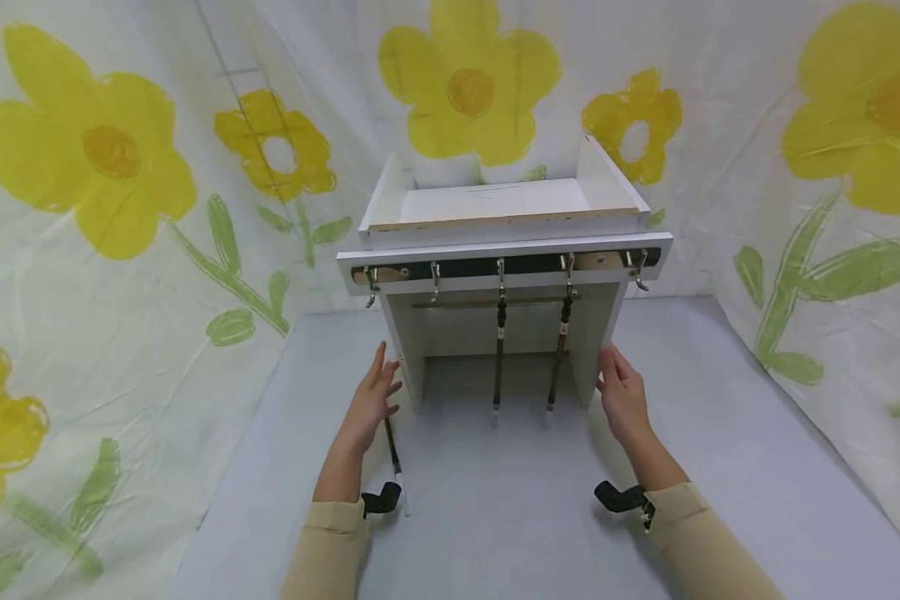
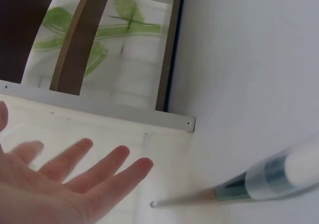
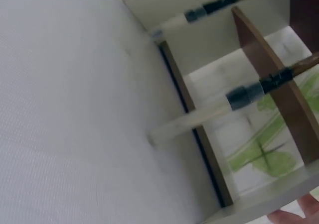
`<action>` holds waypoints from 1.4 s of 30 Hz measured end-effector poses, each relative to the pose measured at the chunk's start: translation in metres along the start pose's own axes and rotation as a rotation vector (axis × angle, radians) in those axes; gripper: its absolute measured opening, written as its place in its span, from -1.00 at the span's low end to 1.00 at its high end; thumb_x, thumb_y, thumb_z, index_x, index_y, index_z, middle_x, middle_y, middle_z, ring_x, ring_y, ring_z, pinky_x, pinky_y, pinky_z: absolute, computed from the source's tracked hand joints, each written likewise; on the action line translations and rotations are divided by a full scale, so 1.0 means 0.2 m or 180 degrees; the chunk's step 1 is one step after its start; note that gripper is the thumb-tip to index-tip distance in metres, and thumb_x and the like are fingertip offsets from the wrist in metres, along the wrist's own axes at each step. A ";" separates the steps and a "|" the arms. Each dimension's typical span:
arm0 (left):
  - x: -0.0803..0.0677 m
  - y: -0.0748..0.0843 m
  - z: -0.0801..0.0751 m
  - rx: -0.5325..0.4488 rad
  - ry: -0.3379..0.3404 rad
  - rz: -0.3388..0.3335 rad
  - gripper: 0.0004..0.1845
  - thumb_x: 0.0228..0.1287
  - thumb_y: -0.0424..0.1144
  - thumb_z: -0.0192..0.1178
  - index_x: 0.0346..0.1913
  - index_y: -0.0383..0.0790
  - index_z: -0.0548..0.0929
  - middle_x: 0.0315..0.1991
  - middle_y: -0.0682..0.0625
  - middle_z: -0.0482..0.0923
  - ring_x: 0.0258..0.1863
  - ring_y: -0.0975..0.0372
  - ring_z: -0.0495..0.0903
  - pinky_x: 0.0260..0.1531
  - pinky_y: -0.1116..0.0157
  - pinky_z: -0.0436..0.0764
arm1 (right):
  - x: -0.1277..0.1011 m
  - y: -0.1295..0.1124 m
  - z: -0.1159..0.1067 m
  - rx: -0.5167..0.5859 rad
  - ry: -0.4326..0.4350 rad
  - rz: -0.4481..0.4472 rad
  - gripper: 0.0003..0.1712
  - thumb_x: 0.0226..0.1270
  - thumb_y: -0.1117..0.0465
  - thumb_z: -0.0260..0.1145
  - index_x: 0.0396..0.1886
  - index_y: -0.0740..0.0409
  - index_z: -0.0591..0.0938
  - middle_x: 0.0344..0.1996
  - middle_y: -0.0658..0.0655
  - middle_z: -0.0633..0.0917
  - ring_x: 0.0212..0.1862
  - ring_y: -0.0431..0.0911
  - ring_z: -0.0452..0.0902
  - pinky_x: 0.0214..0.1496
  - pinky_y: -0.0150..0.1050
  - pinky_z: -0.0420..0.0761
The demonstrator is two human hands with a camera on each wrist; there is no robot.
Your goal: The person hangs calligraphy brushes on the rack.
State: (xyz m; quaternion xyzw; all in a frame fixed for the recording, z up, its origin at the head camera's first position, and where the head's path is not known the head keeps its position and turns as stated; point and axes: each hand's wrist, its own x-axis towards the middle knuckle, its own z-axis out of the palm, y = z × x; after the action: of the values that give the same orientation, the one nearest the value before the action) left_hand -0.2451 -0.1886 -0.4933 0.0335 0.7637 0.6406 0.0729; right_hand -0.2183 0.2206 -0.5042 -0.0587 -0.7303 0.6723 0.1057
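A white shelf unit (image 1: 408, 333) bears a metal hook rail (image 1: 461, 268) across its front. Two slim dark rods with pale tips, a middle one (image 1: 499, 354) and a right one (image 1: 559, 350), hang from hooks in front of its opening. Beside the left side panel is my left hand (image 1: 367, 408), fingers spread and nothing in it. A third dark rod (image 1: 393, 446) shows by that wrist; its pale end (image 2: 304, 167) is large in the left wrist view. My right hand (image 1: 624, 390) has its fingertips right at the right panel's edge, fingers (image 3: 309, 204) fairly straight.
An open white tray-like top (image 1: 495, 198) with raised sides forms the upper part of the unit. Brown-edged inner boards (image 3: 271, 59) show inside it. The pale table (image 1: 510, 525) lies below, and flower-printed curtains (image 1: 247, 50) hang around.
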 end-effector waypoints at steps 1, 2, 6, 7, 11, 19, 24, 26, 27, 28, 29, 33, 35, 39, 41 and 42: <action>-0.01 0.01 -0.01 -0.0016 0.0030 -0.0003 -0.32 0.57 0.25 -0.12 0.60 0.44 -0.10 0.59 -0.15 0.11 0.50 -0.18 0.24 0.33 -0.27 0.35 | 0.00 0.00 0.00 -0.0003 -0.0012 -0.0001 -0.21 0.57 -0.30 -0.08 0.62 -0.04 0.14 0.59 0.05 0.18 0.59 0.03 0.08 0.47 0.12 0.32; -0.01 0.01 -0.01 -0.0040 0.0068 -0.0018 -0.32 0.57 0.23 -0.10 0.61 0.41 -0.09 0.58 -0.16 0.13 0.49 -0.18 0.25 0.31 -0.25 0.39 | 0.00 0.00 0.00 -0.0010 -0.0021 -0.0005 -0.22 0.58 -0.29 -0.09 0.62 -0.05 0.14 0.59 0.04 0.18 0.59 0.03 0.08 0.47 0.13 0.32; -0.03 0.02 -0.03 -0.0144 0.0258 -0.0104 -0.31 0.59 0.16 -0.07 0.63 0.28 -0.06 0.58 -0.19 0.13 0.46 -0.19 0.30 0.17 -0.13 0.59 | -0.01 0.00 0.00 -0.0034 -0.0061 -0.0014 -0.25 0.59 -0.28 -0.09 0.62 -0.11 0.14 0.59 0.01 0.17 0.59 0.04 0.07 0.46 0.14 0.32; -0.03 0.01 -0.04 -0.0186 0.0313 -0.0129 -0.31 0.59 0.15 -0.07 0.63 0.26 -0.05 0.57 -0.20 0.13 0.45 -0.20 0.31 0.11 -0.10 0.64 | -0.01 0.00 -0.01 -0.0046 -0.0070 -0.0011 -0.26 0.59 -0.28 -0.10 0.62 -0.12 0.14 0.59 0.00 0.16 0.59 0.04 0.06 0.46 0.14 0.32; -0.05 0.02 -0.05 -0.0221 0.0490 -0.0262 -0.26 0.55 0.18 0.00 0.63 0.24 -0.04 0.54 -0.21 0.18 0.39 -0.19 0.38 -0.04 0.01 0.73 | -0.01 -0.01 -0.01 -0.0052 -0.0110 0.0000 -0.26 0.59 -0.28 -0.10 0.62 -0.14 0.13 0.60 -0.01 0.15 0.60 0.04 0.05 0.45 0.12 0.34; -0.09 0.02 -0.08 -0.0161 0.0596 -0.0448 -0.10 0.45 0.05 0.23 0.65 0.15 -0.08 0.46 -0.26 0.29 0.34 -0.19 0.43 -0.12 0.12 0.77 | 0.00 -0.01 -0.02 -0.0024 -0.0131 -0.0043 -0.24 0.59 -0.27 -0.10 0.62 -0.06 0.14 0.58 0.05 0.18 0.58 0.05 0.09 0.43 0.08 0.36; -0.09 0.00 -0.09 -0.0056 0.0543 -0.0537 -0.08 0.39 -0.17 0.32 0.64 0.01 -0.01 0.48 -0.35 0.20 0.29 -0.24 0.49 -0.18 0.18 0.78 | 0.00 0.00 -0.02 -0.0020 -0.0113 -0.0044 -0.23 0.59 -0.28 -0.09 0.62 -0.04 0.15 0.58 0.06 0.20 0.58 0.05 0.10 0.42 0.07 0.37; -0.10 -0.01 -0.10 0.0042 0.0531 -0.0588 -0.07 0.36 -0.23 0.33 0.64 -0.02 0.00 0.47 -0.37 0.20 0.25 -0.23 0.53 -0.19 0.19 0.78 | 0.00 0.00 -0.02 -0.0029 -0.0105 -0.0040 -0.23 0.59 -0.28 -0.09 0.62 -0.02 0.14 0.58 0.06 0.20 0.58 0.05 0.11 0.41 0.07 0.38; -0.10 -0.01 -0.10 0.0086 0.0539 -0.0612 -0.06 0.35 -0.26 0.34 0.64 -0.04 0.01 0.47 -0.38 0.20 0.22 -0.23 0.55 -0.19 0.19 0.78 | 0.00 0.00 -0.02 -0.0028 -0.0094 -0.0042 -0.22 0.59 -0.28 -0.08 0.62 -0.02 0.15 0.58 0.07 0.20 0.57 0.05 0.12 0.41 0.07 0.39; -0.10 -0.01 -0.09 0.0132 0.0569 -0.0639 -0.05 0.32 -0.29 0.36 0.63 -0.05 0.03 0.46 -0.38 0.20 0.19 -0.22 0.58 -0.19 0.20 0.78 | 0.01 0.00 -0.02 -0.0029 -0.0084 -0.0049 -0.22 0.58 -0.28 -0.08 0.62 -0.01 0.16 0.58 0.08 0.21 0.57 0.06 0.13 0.40 0.06 0.39; -0.11 -0.02 -0.09 0.0194 0.0604 -0.0660 -0.04 0.30 -0.32 0.38 0.63 -0.07 0.04 0.45 -0.38 0.22 0.15 -0.21 0.61 -0.20 0.20 0.78 | 0.01 0.00 -0.02 -0.0030 -0.0078 -0.0047 -0.21 0.58 -0.29 -0.08 0.61 0.00 0.16 0.58 0.08 0.21 0.57 0.06 0.13 0.40 0.06 0.40; -0.12 -0.04 -0.09 0.0441 0.0750 -0.0747 -0.02 0.20 -0.39 0.42 0.60 -0.13 0.10 0.41 -0.40 0.26 -0.03 -0.18 0.71 -0.22 0.21 0.78 | 0.01 0.00 -0.02 -0.0029 -0.0059 -0.0029 -0.21 0.57 -0.29 -0.08 0.61 -0.01 0.17 0.57 0.07 0.21 0.57 0.05 0.13 0.39 0.04 0.41; -0.12 -0.05 -0.08 0.0515 0.0794 -0.0797 -0.02 0.17 -0.41 0.44 0.59 -0.15 0.12 0.39 -0.40 0.28 -0.06 -0.18 0.72 -0.23 0.21 0.78 | 0.01 0.00 -0.02 -0.0040 -0.0064 -0.0029 -0.22 0.58 -0.28 -0.08 0.61 -0.01 0.16 0.57 0.07 0.21 0.57 0.05 0.12 0.39 0.04 0.40; -0.12 -0.07 -0.07 0.0556 0.0788 -0.0862 -0.03 0.15 -0.43 0.44 0.58 -0.19 0.14 0.36 -0.43 0.29 0.04 -0.22 0.65 -0.19 0.16 0.78 | 0.00 0.00 -0.02 -0.0069 -0.0086 -0.0027 -0.25 0.59 -0.27 -0.09 0.61 -0.06 0.16 0.58 0.05 0.21 0.58 0.05 0.12 0.40 0.05 0.40; -0.11 -0.08 -0.06 0.0590 0.0785 -0.0898 -0.03 0.14 -0.43 0.44 0.58 -0.19 0.15 0.36 -0.42 0.31 0.08 -0.20 0.62 -0.18 0.16 0.77 | 0.00 0.00 -0.02 -0.0057 -0.0092 -0.0021 -0.26 0.59 -0.27 -0.09 0.61 -0.08 0.16 0.58 0.04 0.20 0.58 0.05 0.12 0.40 0.06 0.40; -0.11 -0.08 -0.06 0.0609 0.0779 -0.0901 -0.03 0.13 -0.44 0.45 0.57 -0.20 0.15 0.36 -0.43 0.31 0.09 -0.20 0.61 -0.17 0.16 0.77 | 0.00 0.00 -0.02 -0.0053 -0.0094 -0.0007 -0.27 0.60 -0.27 -0.09 0.61 -0.10 0.16 0.58 0.03 0.20 0.57 0.04 0.12 0.40 0.06 0.40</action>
State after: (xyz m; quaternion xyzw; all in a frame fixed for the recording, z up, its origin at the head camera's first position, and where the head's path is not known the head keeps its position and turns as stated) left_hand -0.2245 -0.2054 -0.5060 -0.1454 0.8213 0.5478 0.0653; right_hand -0.2182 0.2242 -0.5036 -0.0489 -0.7375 0.6669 0.0952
